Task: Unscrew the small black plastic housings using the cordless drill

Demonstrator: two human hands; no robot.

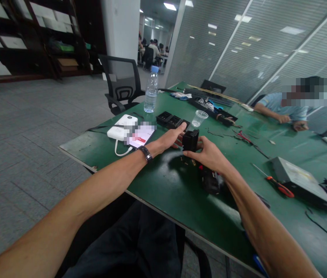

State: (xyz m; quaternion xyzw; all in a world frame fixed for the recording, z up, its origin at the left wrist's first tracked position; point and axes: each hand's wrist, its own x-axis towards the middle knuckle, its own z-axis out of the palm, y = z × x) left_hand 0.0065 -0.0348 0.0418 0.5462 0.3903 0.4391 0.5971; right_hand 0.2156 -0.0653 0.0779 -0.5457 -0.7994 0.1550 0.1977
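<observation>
My right hand [210, 155] grips a black boxy plastic part [190, 141] upright above the green table, thumb low on its near side. On the part's left is my left hand [172, 138], thumb raised and fingers apart; whether its fingertips touch the part is hard to tell. Just behind that hand lies a black holder with square compartments [167, 119]. Small brass-coloured pieces [193, 163] are scattered on the table below the part. A black and red tool [209, 181], partly hidden, lies by my right forearm.
Left on the table [163, 208] are a white power bank [122, 127], a phone [143, 135] and a water bottle [151, 90]. A plastic cup [199, 118] stands behind my hands. Rightward lie a screwdriver [279, 187] and a metal box [299, 181]. Another person [285, 108] sits across.
</observation>
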